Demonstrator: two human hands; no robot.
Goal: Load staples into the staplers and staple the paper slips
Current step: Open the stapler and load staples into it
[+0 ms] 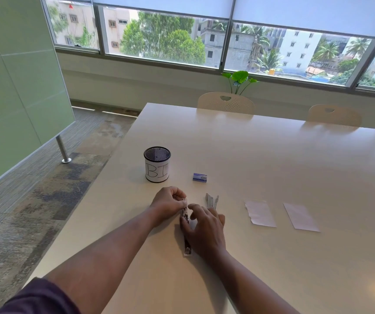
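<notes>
A stapler (186, 242) lies opened out flat on the table, running from near to far. My left hand (167, 203) pinches its far end with closed fingers. My right hand (204, 230) rests on its middle, thumb against the stapler and fingers spread. A second stapler (212, 200) sits just right of my hands. A small blue staple box (199, 177) lies further back. Two paper slips lie to the right: one with a torn edge (261, 213) and one (300, 216) beyond it.
A black mesh cup (157, 164) with a white label reading "BI" stands behind my left hand. The table's left edge (96, 200) drops to carpet. Two chairs (226, 103) stand at the far side under the windows.
</notes>
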